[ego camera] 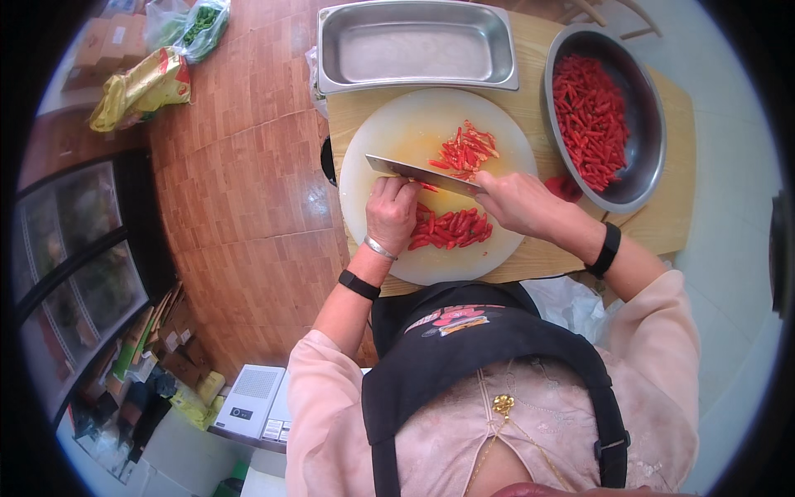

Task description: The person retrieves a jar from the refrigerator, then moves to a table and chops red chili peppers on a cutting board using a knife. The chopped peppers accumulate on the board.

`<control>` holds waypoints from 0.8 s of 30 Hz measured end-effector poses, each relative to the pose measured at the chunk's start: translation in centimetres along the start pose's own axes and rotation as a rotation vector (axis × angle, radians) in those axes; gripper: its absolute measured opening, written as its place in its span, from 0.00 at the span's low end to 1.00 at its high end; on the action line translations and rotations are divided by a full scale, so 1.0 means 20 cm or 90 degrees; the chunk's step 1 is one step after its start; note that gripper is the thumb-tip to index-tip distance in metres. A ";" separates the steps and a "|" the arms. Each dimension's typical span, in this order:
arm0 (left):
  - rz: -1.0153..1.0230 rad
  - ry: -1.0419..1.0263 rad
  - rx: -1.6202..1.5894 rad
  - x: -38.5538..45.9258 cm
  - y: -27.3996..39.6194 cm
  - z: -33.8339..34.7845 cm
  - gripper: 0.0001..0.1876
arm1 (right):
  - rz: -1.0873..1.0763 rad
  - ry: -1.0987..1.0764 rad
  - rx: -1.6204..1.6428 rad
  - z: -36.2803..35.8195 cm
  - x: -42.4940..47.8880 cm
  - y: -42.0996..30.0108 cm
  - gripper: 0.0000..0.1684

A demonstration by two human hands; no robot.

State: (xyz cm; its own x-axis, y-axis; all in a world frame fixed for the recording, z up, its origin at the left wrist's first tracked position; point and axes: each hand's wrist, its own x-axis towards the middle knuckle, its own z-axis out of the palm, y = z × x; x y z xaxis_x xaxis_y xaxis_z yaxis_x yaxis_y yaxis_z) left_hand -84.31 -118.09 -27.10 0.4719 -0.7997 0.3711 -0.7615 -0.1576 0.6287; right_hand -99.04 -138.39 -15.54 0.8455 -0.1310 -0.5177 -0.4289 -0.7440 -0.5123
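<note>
My right hand grips the handle of a wide steel cleaver, whose blade slants across a round white cutting board. Close against the blade, the curled fingers of my left hand press a red chili pepper onto the board, mostly hidden by the fingers. Beyond the cleaver lies a heap of split red chilies with pale seeds showing. Nearer to me, beside my left wrist, whole red chilies are piled on the board.
A rectangular stainless steel pan stands behind the board on the wooden table. To the right, a large metal basin holds many red chilies. A yellow sack and plastic bags of greens are on the floor at far left.
</note>
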 end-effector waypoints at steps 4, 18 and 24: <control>-0.003 0.019 -0.007 -0.01 0.00 0.03 0.09 | 0.023 -0.019 0.000 0.05 0.04 0.02 0.13; -0.002 -0.015 -0.024 0.00 0.00 0.01 0.10 | 0.002 0.074 0.121 0.12 0.09 0.05 0.14; 0.000 -0.031 -0.023 0.00 0.00 0.00 0.09 | 0.043 -0.021 0.095 0.07 0.06 0.03 0.15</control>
State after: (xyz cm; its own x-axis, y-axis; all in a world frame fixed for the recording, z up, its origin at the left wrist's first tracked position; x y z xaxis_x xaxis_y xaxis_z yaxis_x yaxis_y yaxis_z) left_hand -84.27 -118.20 -27.14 0.4493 -0.8273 0.3371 -0.7441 -0.1376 0.6538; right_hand -98.75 -138.17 -17.45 0.8034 -0.1544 -0.5751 -0.5291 -0.6282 -0.5705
